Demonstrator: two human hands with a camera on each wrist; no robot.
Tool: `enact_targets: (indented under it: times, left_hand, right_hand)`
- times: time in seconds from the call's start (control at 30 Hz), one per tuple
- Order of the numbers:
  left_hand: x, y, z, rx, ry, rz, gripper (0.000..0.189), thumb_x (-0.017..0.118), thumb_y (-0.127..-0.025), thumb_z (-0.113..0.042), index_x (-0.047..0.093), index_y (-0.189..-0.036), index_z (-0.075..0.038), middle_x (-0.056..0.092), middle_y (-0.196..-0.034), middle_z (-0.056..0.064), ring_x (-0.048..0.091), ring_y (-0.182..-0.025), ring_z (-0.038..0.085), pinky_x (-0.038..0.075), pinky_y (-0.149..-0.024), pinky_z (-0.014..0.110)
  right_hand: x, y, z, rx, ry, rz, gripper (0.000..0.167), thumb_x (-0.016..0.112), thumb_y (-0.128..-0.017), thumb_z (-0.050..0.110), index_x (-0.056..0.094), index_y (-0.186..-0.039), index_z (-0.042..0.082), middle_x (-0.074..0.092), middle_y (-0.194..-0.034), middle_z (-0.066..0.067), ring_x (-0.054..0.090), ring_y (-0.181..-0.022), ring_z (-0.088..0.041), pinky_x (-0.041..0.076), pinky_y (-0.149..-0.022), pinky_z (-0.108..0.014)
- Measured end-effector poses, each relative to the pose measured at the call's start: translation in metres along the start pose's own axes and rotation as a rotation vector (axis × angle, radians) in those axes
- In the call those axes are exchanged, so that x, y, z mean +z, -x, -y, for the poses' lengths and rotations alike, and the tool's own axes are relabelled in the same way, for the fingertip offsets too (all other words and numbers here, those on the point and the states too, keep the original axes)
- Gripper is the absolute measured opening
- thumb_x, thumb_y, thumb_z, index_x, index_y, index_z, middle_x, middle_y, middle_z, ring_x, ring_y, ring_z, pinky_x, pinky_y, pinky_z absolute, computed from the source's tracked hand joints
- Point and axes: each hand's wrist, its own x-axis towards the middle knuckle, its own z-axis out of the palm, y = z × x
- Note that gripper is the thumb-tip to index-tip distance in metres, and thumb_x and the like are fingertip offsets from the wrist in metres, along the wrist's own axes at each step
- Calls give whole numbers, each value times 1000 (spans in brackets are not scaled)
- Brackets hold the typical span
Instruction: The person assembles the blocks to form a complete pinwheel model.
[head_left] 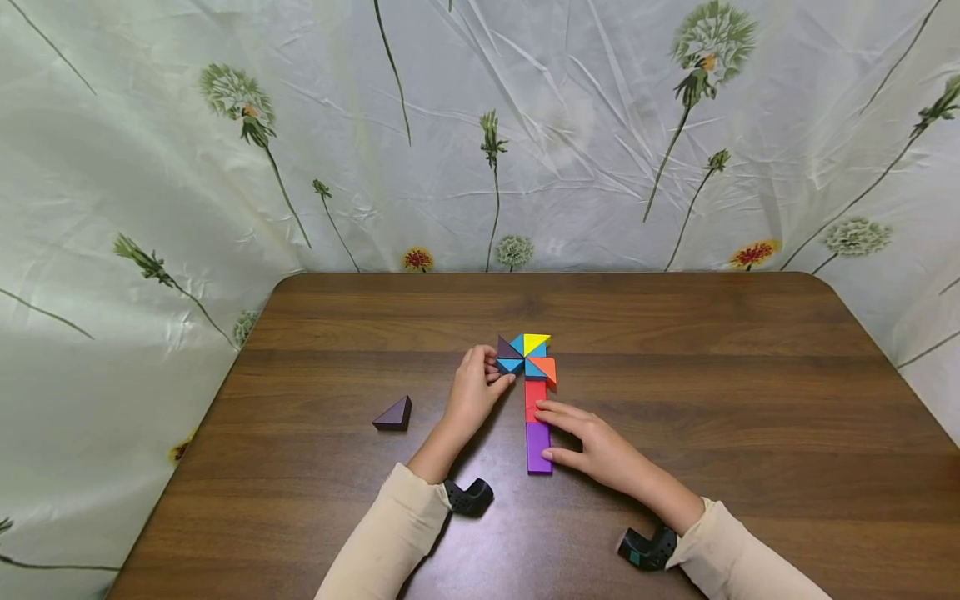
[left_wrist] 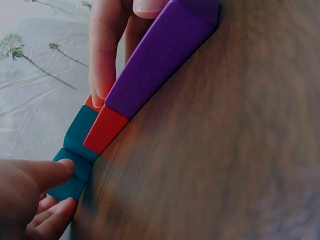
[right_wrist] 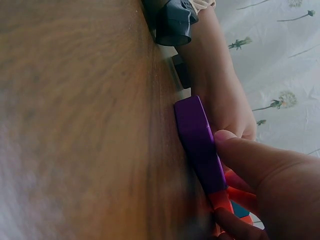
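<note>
On the table, triangular blocks form a pinwheel: a yellow block (head_left: pixel 534 342), an orange block (head_left: pixel 549 372), a dark purple triangle (head_left: pixel 507 349) and several blue ones. A red block (head_left: pixel 535 400) and a longer purple block (head_left: pixel 538 448) run toward the near side like a stem. My left hand (head_left: pixel 474 387) is at the pinwheel's left side, its thumb and fingers pinching a blue triangular block (left_wrist: pixel 70 182). My right hand (head_left: pixel 600 446) rests against the stem from the right, fingers extended over the red block and thumb touching the purple block (right_wrist: pixel 192 125).
A loose dark purple triangular block (head_left: pixel 394 414) lies left of my left hand. Black wrist cameras, one on the left wrist (head_left: pixel 470 497) and one on the right (head_left: pixel 648 548), sit low over the wooden table (head_left: pixel 750 400). A flower-printed cloth (head_left: pixel 585 125) hangs behind it.
</note>
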Motion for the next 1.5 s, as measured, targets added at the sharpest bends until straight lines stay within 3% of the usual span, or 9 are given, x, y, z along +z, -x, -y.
enact_targets:
  times: [0.6, 1.2, 1.37, 1.5]
  left_hand:
    - [-1, -1, 1, 32, 31, -12, 34, 71, -75, 0, 49, -101, 4, 50, -92, 13, 57, -80, 21, 48, -69, 19]
    - [-1, -1, -2, 8, 14, -6, 35, 71, -75, -3, 49, -102, 3, 50, -91, 11, 57, -79, 19, 48, -69, 20]
    - [-7, 3, -5, 44, -12, -23, 38, 72, -75, -6, 49, -105, 3, 51, -97, 13, 55, -85, 21, 47, -74, 24]
    - [-17, 9, -12, 107, -57, -41, 41, 71, -77, -10, 48, -108, 2, 51, -102, 13, 55, -90, 23, 46, -79, 30]
  right_hand:
    - [0, -2, 0, -5, -13, 4, 52, 65, -83, 29, 51, -128, 8, 43, -134, -6, 40, -121, -23, 34, -95, -42]
    - [0, -1, 0, -2, -12, 6, 53, 64, -83, 33, 50, -129, 10, 42, -135, -5, 39, -122, -24, 34, -95, -42]
    - [0, -1, 0, 4, -7, 5, 52, 64, -83, 32, 50, -129, 10, 42, -135, -6, 39, -122, -24, 34, -95, -43]
    - [0, 0, 0, 9, -2, 8, 53, 63, -84, 33, 50, -129, 10, 42, -135, -6, 39, -122, -25, 33, -95, -44]
